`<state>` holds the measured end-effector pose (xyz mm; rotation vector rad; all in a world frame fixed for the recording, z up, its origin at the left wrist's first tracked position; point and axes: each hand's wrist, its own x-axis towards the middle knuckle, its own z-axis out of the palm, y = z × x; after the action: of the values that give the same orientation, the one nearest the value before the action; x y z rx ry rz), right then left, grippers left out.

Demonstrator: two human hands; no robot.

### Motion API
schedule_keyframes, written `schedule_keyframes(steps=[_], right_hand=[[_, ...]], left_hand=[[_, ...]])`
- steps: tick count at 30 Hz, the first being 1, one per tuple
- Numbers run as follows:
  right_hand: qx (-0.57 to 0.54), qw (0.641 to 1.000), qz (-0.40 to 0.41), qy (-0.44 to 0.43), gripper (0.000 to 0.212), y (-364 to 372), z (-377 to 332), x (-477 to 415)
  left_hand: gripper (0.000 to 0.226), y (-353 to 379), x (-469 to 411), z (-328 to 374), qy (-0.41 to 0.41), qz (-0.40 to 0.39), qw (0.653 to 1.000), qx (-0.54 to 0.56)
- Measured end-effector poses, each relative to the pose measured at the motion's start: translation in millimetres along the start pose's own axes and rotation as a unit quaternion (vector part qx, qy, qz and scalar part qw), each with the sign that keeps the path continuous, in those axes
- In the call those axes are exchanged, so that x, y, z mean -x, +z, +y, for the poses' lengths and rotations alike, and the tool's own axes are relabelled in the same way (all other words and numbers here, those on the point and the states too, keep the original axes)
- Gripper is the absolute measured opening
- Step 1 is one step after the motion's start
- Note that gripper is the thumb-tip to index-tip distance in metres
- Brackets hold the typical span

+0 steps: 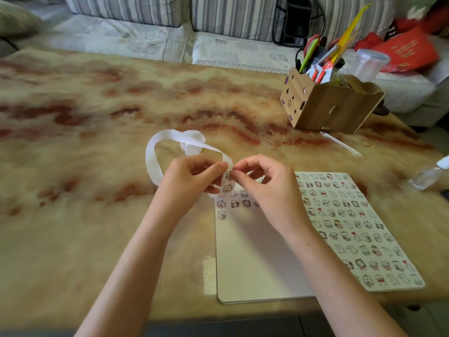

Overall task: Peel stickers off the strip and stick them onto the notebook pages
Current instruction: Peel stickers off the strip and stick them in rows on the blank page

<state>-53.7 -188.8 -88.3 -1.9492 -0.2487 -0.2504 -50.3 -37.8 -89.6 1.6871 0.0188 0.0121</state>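
An open notebook (pixel 255 259) lies on the table in front of me. Its right page (pixel 352 227) is covered with rows of small cartoon stickers; the left page carries only a few near its top. A long white sticker strip (pixel 155 152) loops and curls over the table behind my hands. My left hand (pixel 192 178) grips the strip's near end, where two stickers (pixel 228 183) show. My right hand (pixel 264 186) pinches at the strip's edge right beside my left thumb, above the notebook's top left corner.
A wooden desk organiser (pixel 328 103) full of pens and scissors stands at the back right. A clear plastic bottle (pixel 430 175) lies at the right edge, and a thin clear stick (pixel 340 142) lies in front of the organiser. A striped sofa runs behind the table.
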Motion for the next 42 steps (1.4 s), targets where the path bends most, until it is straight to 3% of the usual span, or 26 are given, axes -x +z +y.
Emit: schedule_keyframes(steps=[11, 15, 18, 21, 26, 42], right_hand=[[0.101, 0.993, -0.005, -0.057, 0.005, 1.4, 3.4, 0.8], [0.091, 0.993, -0.013, -0.078, 0.005, -0.7, -1.0, 2.3], [0.026, 0.998, -0.034, -0.039, 0.005, -6.0, -7.0, 2.2], [-0.024, 0.996, -0.068, 0.054, 0.005, -17.8, -6.3, -1.7], [0.012, 0.963, -0.174, 0.204, 0.004, -25.3, 5.3, -2.0], [0.043, 0.953, -0.197, 0.227, 0.005, -17.4, 11.0, 1.6]], left_hand=[[0.016, 0.0, 1.3, -1.2, -0.012, 0.007, 1.0, 0.01], [0.018, -0.9, 1.4, -1.8, -0.008, 0.024, 1.0, -0.004], [0.019, -2.6, 0.2, -4.3, -0.006, 0.05, 0.998, -0.023], [0.019, -3.8, -0.4, -4.8, -0.011, 0.062, 0.998, -0.028], [0.019, -3.8, -0.2, -4.2, -0.011, 0.067, 0.997, -0.034], [0.017, -3.0, -1.0, -4.3, -0.013, 0.065, 0.997, -0.029]])
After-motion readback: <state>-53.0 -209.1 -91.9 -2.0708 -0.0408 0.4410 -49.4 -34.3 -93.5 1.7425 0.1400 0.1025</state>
